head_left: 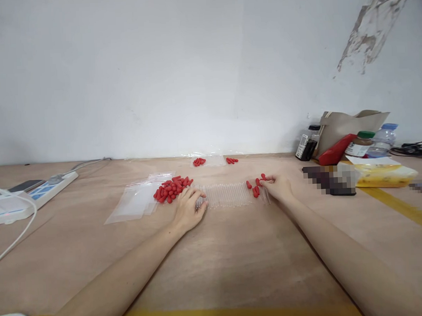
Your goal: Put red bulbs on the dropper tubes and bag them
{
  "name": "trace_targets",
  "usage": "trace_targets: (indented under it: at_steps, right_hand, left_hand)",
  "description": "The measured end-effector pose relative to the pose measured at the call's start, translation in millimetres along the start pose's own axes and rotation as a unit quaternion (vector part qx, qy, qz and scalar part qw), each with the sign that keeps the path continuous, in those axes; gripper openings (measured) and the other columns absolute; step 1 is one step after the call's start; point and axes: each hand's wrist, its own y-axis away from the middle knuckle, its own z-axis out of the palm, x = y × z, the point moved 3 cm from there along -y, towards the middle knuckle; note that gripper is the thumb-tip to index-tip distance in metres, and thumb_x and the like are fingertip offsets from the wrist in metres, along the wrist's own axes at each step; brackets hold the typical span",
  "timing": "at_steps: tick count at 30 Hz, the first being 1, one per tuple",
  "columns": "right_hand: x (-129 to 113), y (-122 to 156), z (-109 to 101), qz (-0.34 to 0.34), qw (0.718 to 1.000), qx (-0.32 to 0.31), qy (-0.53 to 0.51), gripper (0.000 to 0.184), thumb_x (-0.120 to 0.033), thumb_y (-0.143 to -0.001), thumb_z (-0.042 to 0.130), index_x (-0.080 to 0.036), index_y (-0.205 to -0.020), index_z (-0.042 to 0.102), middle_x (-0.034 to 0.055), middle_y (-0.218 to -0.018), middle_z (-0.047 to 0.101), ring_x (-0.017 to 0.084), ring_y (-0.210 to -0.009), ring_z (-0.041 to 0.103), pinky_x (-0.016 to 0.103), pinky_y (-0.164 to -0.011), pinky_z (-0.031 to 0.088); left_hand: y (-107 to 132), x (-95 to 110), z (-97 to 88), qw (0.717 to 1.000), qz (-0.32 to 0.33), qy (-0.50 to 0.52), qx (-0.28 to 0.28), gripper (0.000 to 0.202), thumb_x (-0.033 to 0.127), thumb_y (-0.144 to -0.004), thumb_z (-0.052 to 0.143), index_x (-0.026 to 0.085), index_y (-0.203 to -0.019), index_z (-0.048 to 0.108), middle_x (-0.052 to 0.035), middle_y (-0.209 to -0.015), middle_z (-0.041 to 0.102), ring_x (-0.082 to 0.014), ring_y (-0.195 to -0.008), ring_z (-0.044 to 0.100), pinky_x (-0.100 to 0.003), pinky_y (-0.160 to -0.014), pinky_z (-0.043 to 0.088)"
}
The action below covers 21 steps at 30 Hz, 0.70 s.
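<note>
Tubes [226,195] between a left hand [190,208] and a right hand [277,188]

The left hand is at the left end of the row, palm down, fingers bent and spread, thumb apart from them. It seems to be there to stop the thin, clear tubes from rolling. The right hand is past the other end, with its fingertips close together at a red cap [263,176]. I cannot tell if they pinch it or a tube. Both arms stretch forward over the table [215,260], and the hands are well apart.

The tubes lie side by side, maybe so each one is easy to reach. A few loose caps [256,192] lie near the right fingertips, perhaps to save a long reach. A big pile of caps [172,190] sits just beside the left hand, by some flat bags [129,206]. Farther back, two small heaps [198,162] of caps lie near the wall [207,74].

Off to the right, a dark bottle [305,149] leans by a gray pouch [342,129]. A power strip [67,183] lies far left.
</note>
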Motion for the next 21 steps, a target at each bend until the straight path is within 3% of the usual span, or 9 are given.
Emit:
trace_targets:
  at_steps: [7, 17, 21]
  right_hand:
    - [-13.9, 8.9, 1.1, -0.032, 0.996, 0.0, 0.085, 0.036, -0.04, -0.069, 0.058, -0.013, -0.091, 0.066, 0.0098, -0.08, 0.067, 0.02, -0.076, 0.062, 0.025, -0.063, 0.042]
    - [3.7, -1.5, -0.2, -0.012, 0.998, 0.025, 0.062, 0.027, -0.036, -0.071, 0.053, -0.015, -0.082, 0.066, 0.0064, -0.07, 0.066, 0.017, -0.067, 0.059, 0.024, -0.058, 0.04]
    - [-10.4, 5.7, -2.5, -0.129, 0.988, -0.022, 0.086, 0.029, -0.04, -0.072, 0.053, -0.021, -0.089, 0.066, 0.0018, -0.071, 0.061, 0.014, -0.063, 0.055, 0.023, -0.055, 0.036]
  left_hand:
    - [1.3, 1.9, -2.5, 0.999, -0.022, -0.018, -0.021, 0.008, 0.022, -0.076, 0.055, 0.02, -0.083, 0.057, -0.0024, -0.088, 0.057, -0.0204, -0.087, 0.048, -0.034, -0.078, 0.038]
    - [2.2, 1.1, -2.7, 0.999, -0.028, -0.018, -0.03, 0.009, 0.025, -0.077, 0.055, 0.02, -0.083, 0.058, -0.0024, -0.088, 0.058, -0.0203, -0.087, 0.048, -0.033, -0.077, 0.037]
    - [2.4, 1.1, -3.1, 0.998, -0.042, -0.032, -0.025, 0.009, 0.026, -0.076, 0.055, 0.021, -0.084, 0.057, -0.0021, -0.088, 0.059, -0.021, -0.09, 0.048, -0.033, -0.079, 0.036]
